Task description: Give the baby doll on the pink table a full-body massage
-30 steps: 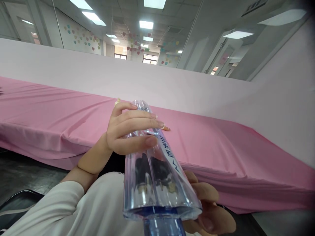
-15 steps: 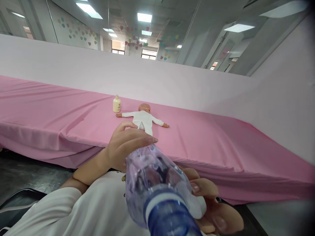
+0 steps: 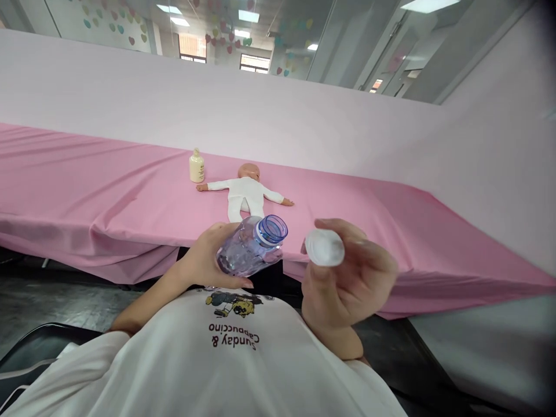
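My left hand (image 3: 208, 258) is wrapped round a clear plastic water bottle (image 3: 243, 252), tilted so that its uncapped mouth with a blue neck points up and right toward me. A white bottle cap (image 3: 325, 248) is pinched between the thumb and fingers of my right hand (image 3: 356, 278), a little to the right of the bottle mouth and apart from it. Just beyond the bottle a baby doll (image 3: 247, 191) in white clothes lies on the pink cloth with its arms spread; the bottle and my left hand hide its feet.
A pink cloth (image 3: 356, 231) covers the long table before me. On it, left of the doll, stands a cream pump bottle (image 3: 197, 168). Behind runs a white wall (image 3: 174, 98) with glass above. A black chair arm (image 3: 52, 333) is at lower left.
The bottle has moved down and away from my face, from close to the camera to in front of my chest. My right hand, with the cap, has moved apart from it.
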{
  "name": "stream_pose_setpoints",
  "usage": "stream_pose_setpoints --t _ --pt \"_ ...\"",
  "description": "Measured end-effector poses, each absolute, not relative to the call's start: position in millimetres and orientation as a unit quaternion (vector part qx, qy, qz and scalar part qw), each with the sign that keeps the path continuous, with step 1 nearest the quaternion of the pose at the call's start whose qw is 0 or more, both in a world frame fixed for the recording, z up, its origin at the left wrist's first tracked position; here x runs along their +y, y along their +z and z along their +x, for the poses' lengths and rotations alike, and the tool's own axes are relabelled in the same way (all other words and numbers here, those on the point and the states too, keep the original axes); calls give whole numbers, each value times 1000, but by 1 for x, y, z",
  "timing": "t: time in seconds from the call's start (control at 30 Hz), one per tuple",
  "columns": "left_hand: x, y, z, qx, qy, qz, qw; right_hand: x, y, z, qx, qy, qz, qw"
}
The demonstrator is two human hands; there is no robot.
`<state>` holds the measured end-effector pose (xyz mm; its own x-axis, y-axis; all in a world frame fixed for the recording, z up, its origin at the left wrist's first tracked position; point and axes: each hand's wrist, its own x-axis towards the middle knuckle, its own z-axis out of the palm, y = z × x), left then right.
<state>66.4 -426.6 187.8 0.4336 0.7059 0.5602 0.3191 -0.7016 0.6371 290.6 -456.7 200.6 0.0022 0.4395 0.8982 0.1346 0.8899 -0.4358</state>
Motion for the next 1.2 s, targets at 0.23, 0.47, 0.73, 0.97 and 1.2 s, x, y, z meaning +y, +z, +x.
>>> stream_pose_setpoints --t 0.23,0.47,0.73,0.97,1.2 --pt "-425 188 69 307 409 827 235 -454 230 280 -739 86 -228 628" --pt "-427 191 70 329 390 831 222 -453 229 279 -753 119 -233 604" --pt "-425 186 71 335 375 833 230 -446 229 285 -750 144 -250 596" --pt "-426 188 73 339 377 829 238 -445 230 290 -742 167 -251 599" --pt "-425 185 73 337 379 825 248 -443 231 291 -729 200 -258 602"
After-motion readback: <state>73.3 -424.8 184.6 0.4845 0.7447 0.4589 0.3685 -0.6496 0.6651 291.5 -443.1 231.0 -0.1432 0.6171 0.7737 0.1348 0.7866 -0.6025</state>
